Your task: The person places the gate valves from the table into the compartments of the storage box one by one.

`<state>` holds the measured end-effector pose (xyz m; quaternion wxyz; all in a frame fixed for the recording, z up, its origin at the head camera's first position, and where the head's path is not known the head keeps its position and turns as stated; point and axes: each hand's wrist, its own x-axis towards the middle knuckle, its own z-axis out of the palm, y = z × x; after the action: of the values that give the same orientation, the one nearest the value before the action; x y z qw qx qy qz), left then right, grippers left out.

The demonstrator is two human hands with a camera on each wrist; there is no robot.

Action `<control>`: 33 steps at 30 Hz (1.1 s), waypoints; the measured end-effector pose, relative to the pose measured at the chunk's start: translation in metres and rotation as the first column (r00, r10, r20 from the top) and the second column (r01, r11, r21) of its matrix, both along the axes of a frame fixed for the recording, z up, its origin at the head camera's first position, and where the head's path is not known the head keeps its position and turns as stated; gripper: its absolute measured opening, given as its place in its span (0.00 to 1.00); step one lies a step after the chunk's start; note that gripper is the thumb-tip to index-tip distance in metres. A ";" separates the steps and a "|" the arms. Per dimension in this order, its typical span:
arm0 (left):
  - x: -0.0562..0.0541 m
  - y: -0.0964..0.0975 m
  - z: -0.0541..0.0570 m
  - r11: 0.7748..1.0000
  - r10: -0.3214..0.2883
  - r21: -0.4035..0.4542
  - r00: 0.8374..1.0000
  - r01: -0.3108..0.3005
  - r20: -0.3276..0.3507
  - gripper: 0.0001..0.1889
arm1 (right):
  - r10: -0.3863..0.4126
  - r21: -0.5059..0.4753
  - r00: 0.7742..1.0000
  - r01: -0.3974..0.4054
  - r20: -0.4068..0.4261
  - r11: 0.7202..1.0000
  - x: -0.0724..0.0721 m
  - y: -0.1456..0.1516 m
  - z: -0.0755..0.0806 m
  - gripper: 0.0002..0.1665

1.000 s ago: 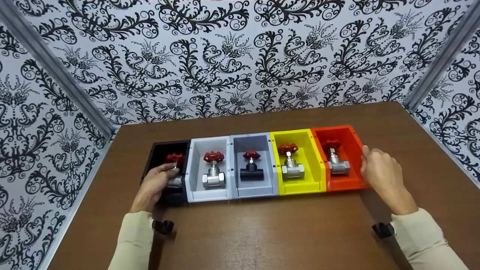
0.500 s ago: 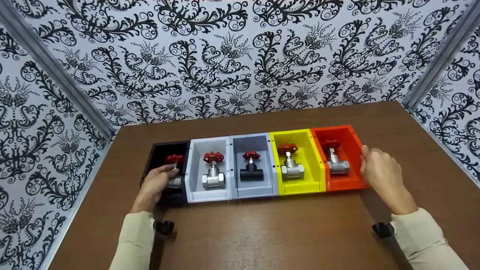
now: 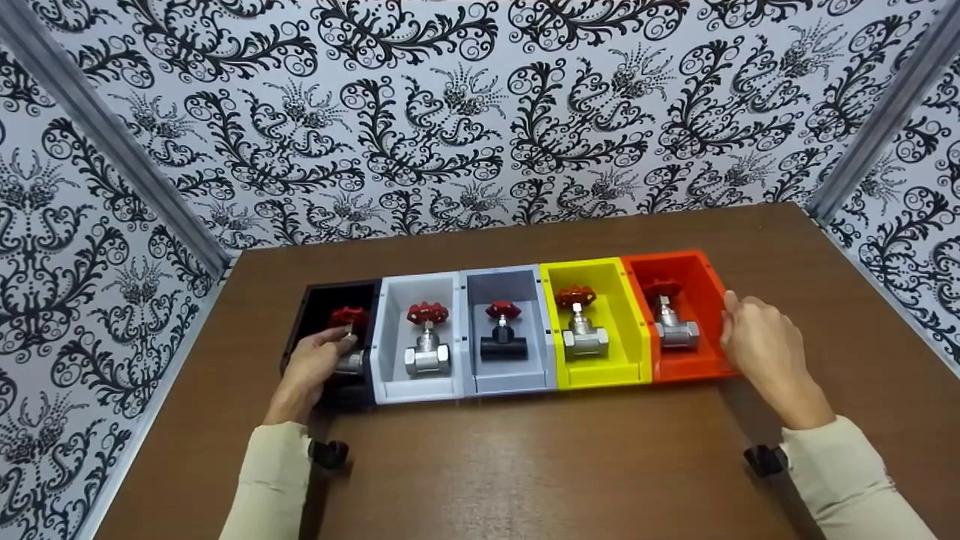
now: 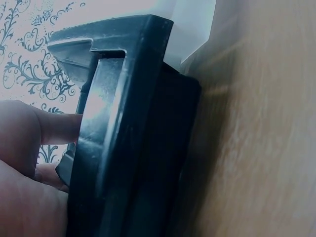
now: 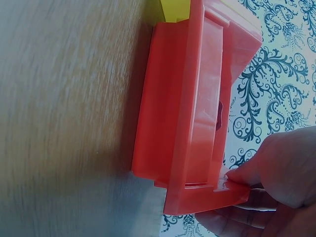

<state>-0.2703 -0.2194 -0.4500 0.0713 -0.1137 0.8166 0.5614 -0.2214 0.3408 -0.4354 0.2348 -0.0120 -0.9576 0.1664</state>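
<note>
A row of joined plastic bins spans the table: black [image 3: 307, 322], white [image 3: 420, 390], grey [image 3: 480, 285], yellow [image 3: 634, 322] and red [image 3: 697, 300]. One valve with a red handwheel lies in each, including a steel valve [image 3: 427, 356] in the white bin and a black-bodied valve [image 3: 503, 345] in the grey one. My left hand [image 3: 307, 367] grips the black bin's left wall, fingertips over the rim, partly hiding its valve. My right hand [image 3: 765, 345] pinches the red bin's right wall; in the right wrist view thumb and fingers [image 5: 217, 222] lie on either side of the rim.
The brown wooden table [image 3: 510, 465] extends in front of the bins and behind them. Patterned wall panels [image 3: 480, 112] stand at the back and both sides. A black wrist camera [image 3: 328, 454] is on the left wrist, another [image 3: 765, 460] on the right.
</note>
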 end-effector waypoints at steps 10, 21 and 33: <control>-0.001 0.000 -0.001 1.000 0.011 -0.019 1.000 -0.011 -0.012 0.25 | -0.001 -0.006 1.000 0.001 -0.002 1.000 -0.002 -0.001 -0.001 0.21; -0.002 0.000 -0.003 1.000 0.007 -0.026 1.000 -0.007 -0.019 0.24 | -0.015 -0.007 1.000 0.015 0.013 1.000 -0.001 0.000 -0.001 0.21; 0.000 0.001 -0.001 1.000 0.009 -0.021 0.999 -0.010 -0.033 0.24 | -0.018 -0.017 1.000 0.018 0.010 1.000 0.000 -0.002 0.001 0.23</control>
<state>-0.2703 -0.2180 -0.4513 0.0539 -0.1091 0.8229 0.5550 -0.2219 0.3392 -0.4346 0.2313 -0.0235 -0.9572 0.1722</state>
